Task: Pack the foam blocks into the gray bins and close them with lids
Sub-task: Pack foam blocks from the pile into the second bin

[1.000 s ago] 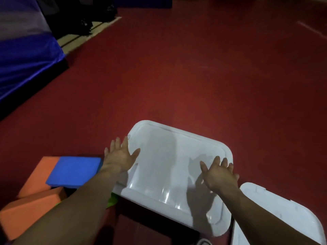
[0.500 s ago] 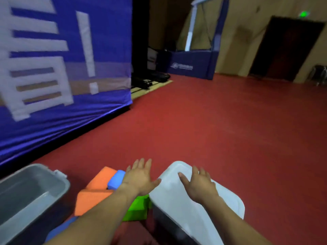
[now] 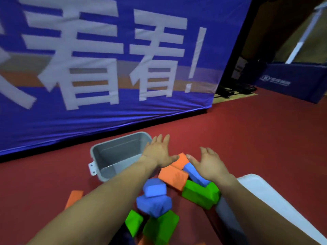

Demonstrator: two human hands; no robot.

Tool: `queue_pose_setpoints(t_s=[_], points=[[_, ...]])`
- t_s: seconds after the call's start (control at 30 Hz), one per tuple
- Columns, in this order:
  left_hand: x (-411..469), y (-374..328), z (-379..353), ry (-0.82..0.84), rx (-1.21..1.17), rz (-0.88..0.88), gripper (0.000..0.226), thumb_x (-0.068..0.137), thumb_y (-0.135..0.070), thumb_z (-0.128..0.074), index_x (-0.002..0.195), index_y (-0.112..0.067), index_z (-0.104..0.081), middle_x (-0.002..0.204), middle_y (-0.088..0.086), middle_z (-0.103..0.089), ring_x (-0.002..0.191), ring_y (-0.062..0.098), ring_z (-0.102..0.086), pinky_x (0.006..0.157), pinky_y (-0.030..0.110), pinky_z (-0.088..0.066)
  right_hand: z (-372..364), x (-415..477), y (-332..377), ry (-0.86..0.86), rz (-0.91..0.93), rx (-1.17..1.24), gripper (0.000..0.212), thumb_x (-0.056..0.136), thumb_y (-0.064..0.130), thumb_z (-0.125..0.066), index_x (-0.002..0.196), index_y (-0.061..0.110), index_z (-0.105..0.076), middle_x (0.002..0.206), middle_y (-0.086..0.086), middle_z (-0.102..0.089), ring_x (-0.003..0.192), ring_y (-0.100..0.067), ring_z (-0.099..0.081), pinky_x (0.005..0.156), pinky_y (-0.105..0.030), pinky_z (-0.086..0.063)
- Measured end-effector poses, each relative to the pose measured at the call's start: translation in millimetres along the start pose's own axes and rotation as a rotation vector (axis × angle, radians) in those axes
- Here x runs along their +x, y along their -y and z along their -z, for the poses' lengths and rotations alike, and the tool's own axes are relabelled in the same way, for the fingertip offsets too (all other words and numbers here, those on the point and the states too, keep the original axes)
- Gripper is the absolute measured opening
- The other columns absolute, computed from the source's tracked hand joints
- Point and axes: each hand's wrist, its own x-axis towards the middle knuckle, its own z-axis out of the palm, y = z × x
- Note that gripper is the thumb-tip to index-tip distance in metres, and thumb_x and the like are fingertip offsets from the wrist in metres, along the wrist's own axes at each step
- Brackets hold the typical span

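An empty gray bin (image 3: pixel 116 156) stands open on the red floor, left of centre. A pile of foam blocks lies in front of me: orange blocks (image 3: pixel 174 175), blue blocks (image 3: pixel 154 197) and green blocks (image 3: pixel 200 193). My left hand (image 3: pixel 158 151) hovers open over the bin's right end. My right hand (image 3: pixel 209 163) is open above the orange and blue blocks, holding nothing. A white lid (image 3: pixel 276 207) covers another bin at the lower right, partly hidden by my right forearm.
A tall blue banner (image 3: pixel 109 64) with white characters runs along the floor just behind the bin. A lone orange block (image 3: pixel 73 198) lies left of my left forearm. Dark blue barriers (image 3: pixel 290 82) stand at the far right, across open red floor.
Both hands have come off the white lid and swung left over the block pile. My view has turned left, bringing the empty gray bin and the banner to the centre.
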Motion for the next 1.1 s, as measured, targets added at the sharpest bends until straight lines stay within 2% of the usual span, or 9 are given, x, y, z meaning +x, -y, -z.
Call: queue_pose_setpoints(t_s=[0.13, 0.37, 0.43, 0.5, 0.53, 0.67, 0.83, 0.97, 1.1], points=[[-22, 61, 3, -0.065, -0.076, 0.064, 0.099, 0.08, -0.068, -0.058, 0.155, -0.015, -0.019, 0.157, 0.014, -0.028, 0.144, 0.032, -0.029, 0.115, 0.049, -0.03, -27, -4, 48, 0.056, 0.106, -0.053, 0.085, 0.088, 0.072, -0.04, 0.146, 0.009, -0.036, 0.148, -0.018, -0.04, 0.138, -0.037, -0.035, 0.111, -0.05, -0.035], [-7, 117, -52, 0.045, -0.083, 0.182, 0.1, 0.079, -0.066, -0.06, 0.155, -0.017, -0.018, 0.158, 0.014, -0.027, 0.144, 0.032, -0.027, 0.116, 0.046, -0.029, -84, 49, 62, 0.158, 0.155, -0.054, 0.08, 0.089, 0.068, -0.044, 0.144, 0.01, -0.038, 0.146, -0.015, -0.043, 0.135, -0.035, -0.038, 0.11, -0.047, -0.035], [13, 123, -77, 0.088, -0.073, 0.198, 0.1, 0.081, -0.064, -0.06, 0.156, -0.017, -0.015, 0.159, 0.013, -0.024, 0.145, 0.031, -0.025, 0.117, 0.046, -0.028, -101, 74, 52, 0.211, 0.126, -0.043, 0.087, 0.085, 0.076, -0.04, 0.145, 0.013, -0.037, 0.145, -0.011, -0.042, 0.135, -0.033, -0.037, 0.11, -0.047, -0.036], [38, 125, -107, 0.145, -0.062, 0.211, 0.101, 0.081, -0.063, -0.06, 0.157, -0.017, -0.013, 0.16, 0.014, -0.021, 0.147, 0.031, -0.023, 0.117, 0.046, -0.026, -122, 107, 31, 0.233, 0.118, -0.042, 0.106, 0.072, 0.09, -0.026, 0.144, 0.013, -0.038, 0.141, -0.01, -0.046, 0.133, -0.032, -0.04, 0.108, -0.047, -0.038], [53, 124, -124, 0.174, -0.054, 0.206, 0.101, 0.081, -0.063, -0.06, 0.157, -0.017, -0.012, 0.16, 0.014, -0.021, 0.147, 0.031, -0.023, 0.118, 0.046, -0.026, -134, 125, 17, 0.246, 0.102, -0.041, 0.105, 0.072, 0.089, -0.026, 0.143, 0.013, -0.039, 0.14, -0.01, -0.048, 0.132, -0.031, -0.041, 0.107, -0.047, -0.039], [119, 112, -196, 0.24, -0.041, 0.148, 0.1, 0.081, -0.064, -0.059, 0.156, -0.016, -0.014, 0.158, 0.011, -0.025, 0.145, 0.029, -0.025, 0.118, 0.044, -0.026, -186, 194, -47, 0.297, 0.035, -0.068, 0.077, 0.09, 0.068, -0.044, 0.143, 0.012, -0.039, 0.142, -0.014, -0.045, 0.134, -0.033, -0.039, 0.107, -0.047, -0.039], [214, 92, -295, 0.315, -0.023, 0.047, 0.1, 0.08, -0.065, -0.055, 0.157, -0.018, -0.011, 0.162, 0.012, -0.02, 0.148, 0.03, -0.02, 0.118, 0.045, -0.024, -251, 281, -132, 0.321, -0.047, -0.117, 0.079, 0.089, 0.068, -0.045, 0.143, 0.011, -0.038, 0.145, -0.014, -0.043, 0.135, -0.034, -0.039, 0.106, -0.047, -0.04], [276, 78, -370, 0.337, 0.035, -0.007, 0.097, 0.083, -0.06, -0.06, 0.157, -0.017, -0.014, 0.16, 0.011, -0.023, 0.147, 0.029, -0.023, 0.118, 0.044, -0.025, -306, 335, -200, 0.351, -0.095, -0.142, 0.077, 0.09, 0.065, -0.046, 0.144, 0.011, -0.036, 0.144, -0.015, -0.042, 0.131, -0.036, -0.042, 0.104, -0.046, -0.041], [321, 72, -445, 0.432, 0.071, -0.013, 0.099, 0.082, -0.057, -0.065, 0.156, -0.019, -0.011, 0.16, 0.01, -0.022, 0.148, 0.029, -0.019, 0.12, 0.045, -0.021, -359, 375, -264, 0.395, -0.148, -0.136, 0.073, 0.09, 0.061, -0.051, 0.14, 0.01, -0.04, 0.141, -0.016, -0.045, 0.13, -0.036, -0.042, 0.106, -0.045, -0.039]])
